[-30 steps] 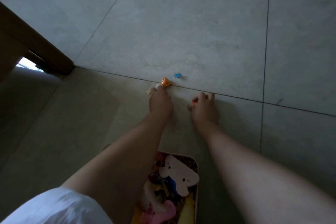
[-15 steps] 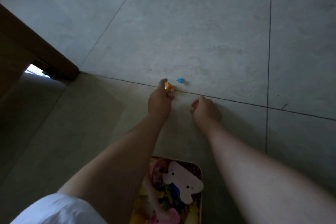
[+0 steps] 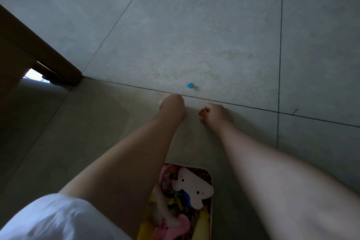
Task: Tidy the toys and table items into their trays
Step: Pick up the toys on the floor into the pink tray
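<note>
the small blue toy [image 3: 190, 85] lies loose on the pale tiled floor [image 3: 194, 25], just beyond the dark grout line [image 3: 243, 105] that runs across in front of both hands, and nothing touches it. on the near side of that grout line, the right hand [image 3: 217, 113] is down at the floor with its fingers curled around a small orange toy [image 3: 203, 112], which pokes out on the side facing the other hand. the left hand [image 3: 172, 106] sits just left of it, its knuckles right at the grout line and the fingers folded under; a sliver of a cream-coloured piece [image 3: 160, 102] shows at its left edge (whether the fingers actually hold it, or anything else, i cannot tell, since the back of the hand hides them). the blue toy is near both hands but apart from each. well back from the grout line, toward the person and between the two forearms, stands a toy tray [image 3: 212, 197] crammed with bits: a white animal-shaped cutout [image 3: 192, 188] on top, a pink toy [image 3: 175, 226] at the near end, and a yellow piece [image 3: 202, 224] beside that. a white sleeve [image 3: 54, 220] covers the left upper arm. far to the left along the grout line, a brown wooden furniture edge [image 3: 39, 48] comes down to the floor.
</note>
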Tool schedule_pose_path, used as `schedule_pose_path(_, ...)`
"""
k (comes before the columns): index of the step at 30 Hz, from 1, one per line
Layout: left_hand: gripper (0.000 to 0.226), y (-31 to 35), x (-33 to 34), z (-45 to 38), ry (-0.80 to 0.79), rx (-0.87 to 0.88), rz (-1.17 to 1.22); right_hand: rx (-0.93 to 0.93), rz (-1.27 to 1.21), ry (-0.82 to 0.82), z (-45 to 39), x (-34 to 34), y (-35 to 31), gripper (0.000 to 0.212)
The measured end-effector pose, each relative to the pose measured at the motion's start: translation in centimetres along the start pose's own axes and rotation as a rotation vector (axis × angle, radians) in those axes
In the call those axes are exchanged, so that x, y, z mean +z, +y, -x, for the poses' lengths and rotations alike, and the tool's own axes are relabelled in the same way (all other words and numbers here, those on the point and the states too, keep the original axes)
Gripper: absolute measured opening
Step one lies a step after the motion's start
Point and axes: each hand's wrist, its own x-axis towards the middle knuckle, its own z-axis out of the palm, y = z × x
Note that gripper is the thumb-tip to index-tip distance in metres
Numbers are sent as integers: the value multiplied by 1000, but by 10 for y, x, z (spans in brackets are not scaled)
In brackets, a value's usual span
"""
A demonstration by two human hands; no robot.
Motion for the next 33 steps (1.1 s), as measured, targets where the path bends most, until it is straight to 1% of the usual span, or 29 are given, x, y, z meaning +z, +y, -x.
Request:
schedule_pose_path(2,29,0,5,14,-115,49,-149,-37,15,-60,8,-5,3,20)
schedule_pose_path(4,32,-4,10,31,-206,85,-238,-48,67,-102,20,-6,2,20)
schedule_pose_path(8,35,-14,11,64,-220,191,-292,-43,88,-200,43,10,-4,12)
schedule_pose_path(11,35,-15,-5,91,-217,240,-277,-110,66,-255,64,20,-16,22)
schedule_pose_path(14,27,-15,-31,104,-221,170,-277,-138,43,-260,81,25,-38,34)
schedule_pose_path(16,24,-25,-51,105,-315,117,-284,-158,8,-244,89,22,-56,39)
schedule_pose_path(17,24,-35,-61,107,-337,92,-269,-189,-21,-258,95,21,-67,38)
schedule_pose_path(20,20,-64,-78,109,-371,-29,-80,-256,-146,-317,110,18,-90,30)
schedule_pose_path(22,32,-81,-82,117,-518,-140,-62,-292,-161,-356,120,22,-101,29)
schedule_pose_path(23,36,-90,-83,121,-569,-177,-58,-315,-134,-377,126,26,-107,28)
schedule_pose_path(25,40,-106,-83,130,-648,-219,-60,-385,28,-397,138,38,-118,28)
schedule_pose_path(27,40,-118,-79,134,-726,-245,-104,-445,189,-385,146,49,-125,31)
schedule_pose_path(28,40,-123,-76,135,-748,-255,-120,-457,224,-385,148,55,-126,34)
schedule_pose_path(30,40,-129,-72,136,-721,-270,-150,-452,231,-387,149,59,-126,39)
schedule_pose_path(33,40,-131,-71,133,-562,-235,-160,-413,171,-371,142,56,-120,39)
